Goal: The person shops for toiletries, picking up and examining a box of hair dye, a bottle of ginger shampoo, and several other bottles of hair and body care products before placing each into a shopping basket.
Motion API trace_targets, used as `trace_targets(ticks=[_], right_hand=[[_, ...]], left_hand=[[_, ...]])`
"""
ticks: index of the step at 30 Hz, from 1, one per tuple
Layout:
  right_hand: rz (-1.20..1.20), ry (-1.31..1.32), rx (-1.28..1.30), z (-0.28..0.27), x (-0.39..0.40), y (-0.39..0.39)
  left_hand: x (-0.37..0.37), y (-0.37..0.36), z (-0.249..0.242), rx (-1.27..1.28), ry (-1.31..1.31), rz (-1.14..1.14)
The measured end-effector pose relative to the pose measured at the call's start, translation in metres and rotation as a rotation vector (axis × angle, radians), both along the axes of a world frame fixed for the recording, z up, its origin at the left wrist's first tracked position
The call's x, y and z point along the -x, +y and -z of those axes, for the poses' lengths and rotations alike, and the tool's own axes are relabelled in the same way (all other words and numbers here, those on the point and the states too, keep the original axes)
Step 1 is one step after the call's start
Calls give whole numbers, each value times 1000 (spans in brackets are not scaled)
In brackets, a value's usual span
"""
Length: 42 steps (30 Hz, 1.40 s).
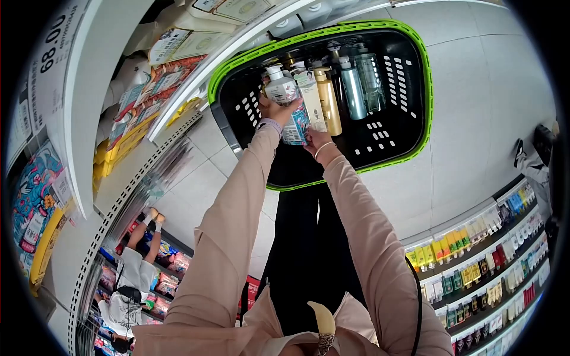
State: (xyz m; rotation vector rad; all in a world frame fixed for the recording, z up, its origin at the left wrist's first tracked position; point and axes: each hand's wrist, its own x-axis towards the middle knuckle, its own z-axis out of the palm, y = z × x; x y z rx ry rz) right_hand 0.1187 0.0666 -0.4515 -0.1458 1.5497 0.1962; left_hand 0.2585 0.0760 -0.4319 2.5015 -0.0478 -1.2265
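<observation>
My left hand [276,111] is wrapped round a white pump bottle with a colourful blue-pink label [282,91], inside the black basket with the green rim [428,89]. My right hand [317,140] has its fingers closed at the lower edge of the bottle's blue patterned part, close to a cream box [311,101]. Right of the box lies a gold pump bottle [328,104]. Beyond it are a pale blue bottle [354,92] and a clear bottle [371,80]. Other bottle tops show behind, partly hidden.
Shelves with price labels [50,53] and patterned packs [154,86] stand close on the left. A curved shelf of small bottles [469,237] is at the lower right. A person [133,273] is at the lower left; part of another person [534,160] shows far right.
</observation>
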Motion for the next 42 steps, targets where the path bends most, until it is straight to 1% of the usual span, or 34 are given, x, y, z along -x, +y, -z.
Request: trace_targets(ticks=[1, 2, 3, 5, 6, 7, 8, 9, 11, 12, 13, 14, 15, 17, 19, 20, 23, 25, 26, 27, 29, 30, 31, 32, 33, 34, 35, 37, 38, 41, 42], right_hand=[[-77, -12, 37, -8, -1, 0], [-155, -25, 74, -16, -3, 1], [-158, -22, 80, -17, -5, 6], [-121, 92, 98, -22, -8, 13], [-104, 32, 88, -18, -4, 14], [-106, 31, 97, -14, -1, 17], [-72, -64, 52, -9, 2, 22], [-38, -160, 3, -15, 1, 22], [-17, -225, -10, -35, 7, 26], [80, -268, -62, -50, 7, 26], [174, -315, -110, -60, 10, 26], [172, -391, -145, -70, 15, 27], [146, -471, -208, -94, 21, 20], [194, -559, -275, -160, 23, 7], [122, -652, -324, -231, 25, -9], [109, -706, -398, -257, 30, -14], [-67, -874, -374, -348, 32, -26], [-163, -994, -274, -415, 29, -32], [-199, -1017, -246, -447, 28, -35], [-220, -1067, -235, -477, 27, -37], [-342, -1112, -110, -530, 33, -44], [-384, -1121, 6, -554, 37, -45], [-426, -1107, 67, -573, 40, -47], [-450, -1124, 160, -588, 44, -47], [-468, -1146, 251, -601, 45, -45], [-452, -1139, 305, -610, 46, -45], [-475, -1121, 381, -619, 46, -44], [-489, -1129, 443, -632, 47, -44], [-512, -1141, 461, -641, 46, -46], [-561, -1199, 474, -656, 42, -48], [-590, -1206, 504, -663, 39, -50]], left_hand=[[6, -2, -2, 6, 5, -3], [14, -4, -4, -43, 1, 13], [19, -4, -3, -91, -4, 28], [26, 1, 3, -75, -86, 14], [25, 1, 1, -76, -78, 22], [22, 3, 1, -76, -73, 31], [21, 6, 0, -60, -130, 22], [20, 9, -4, -57, -133, 20], [15, 19, -19, 13, -176, -27], [12, 44, 8, 214, -204, -44], [7, 44, -20, 521, 24, -141], [5, 45, -52, 616, 123, -196], [4, 49, -78, 715, 225, -248], [6, 60, -134, 836, 411, -396], [3, 67, -198, 919, 636, -436], [3, 68, -233, 941, 681, -445], [2, 70, -336, 1109, 845, -409], [3, 67, -409, 1250, 856, -377], [5, 69, -436, 1304, 881, -372], [9, 65, -472, 1371, 874, -414], [23, 67, -500, 1435, 869, -511], [29, 70, -509, 1533, 817, -485], [29, 76, -514, 1574, 792, -479], [28, 86, -519, 1530, 674, -402], [29, 93, -530, 1476, 553, -329], [32, 87, -566, 1485, 366, -321], [31, 96, -585, 1390, 227, -301], [35, 94, -624, 1368, -56, -175], [39, 94, -641, 1357, -80, -162], [44, 98, -660, 1408, -122, -192], [45, 99, -670, 1376, -153, -187]])
